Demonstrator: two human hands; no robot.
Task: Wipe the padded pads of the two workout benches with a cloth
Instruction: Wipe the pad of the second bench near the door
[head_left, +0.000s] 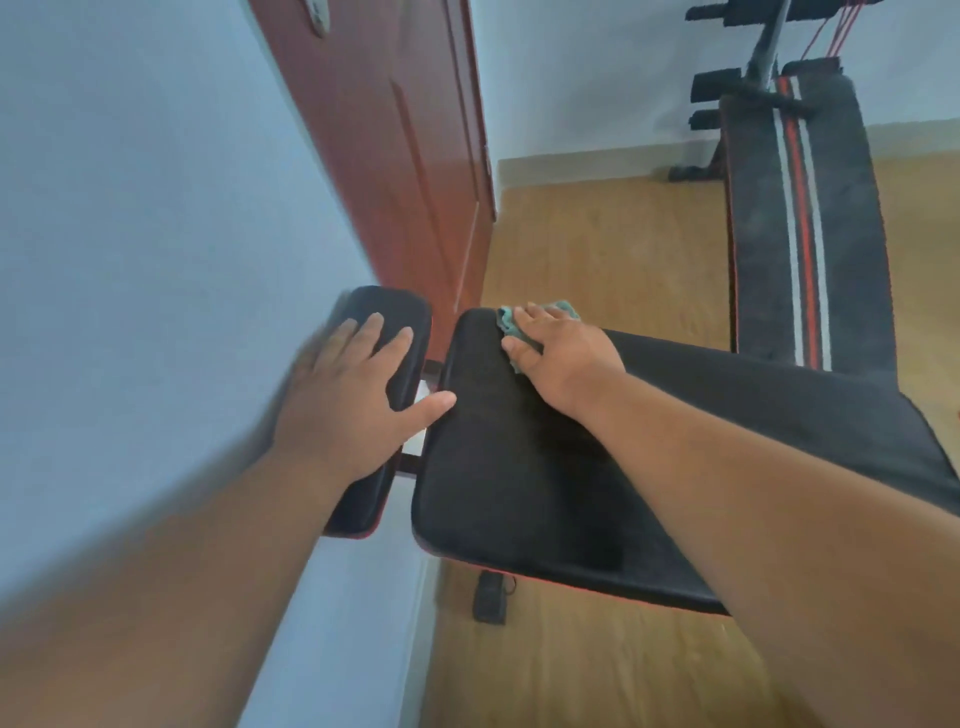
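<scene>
Cloth (519, 326), teal, is lying on the long pad's (519, 483) far corner, right hand (563, 353) pressing it flat-fingered. Left hand (353, 395), fingers spread, is resting on the small pad (387, 312) beside it.

Two black bench pads, a small pad (387, 332) and a long pad (498, 467), have a matt, finely textured padded cover with thin red edging. A teal cloth (511, 325) looks soft and nubbly. The door (395, 130) is glossy reddish-brown wood. The floor (597, 249) is smooth light wood-grain. A second bench (831, 218) is matt black with red and white stripes.
</scene>
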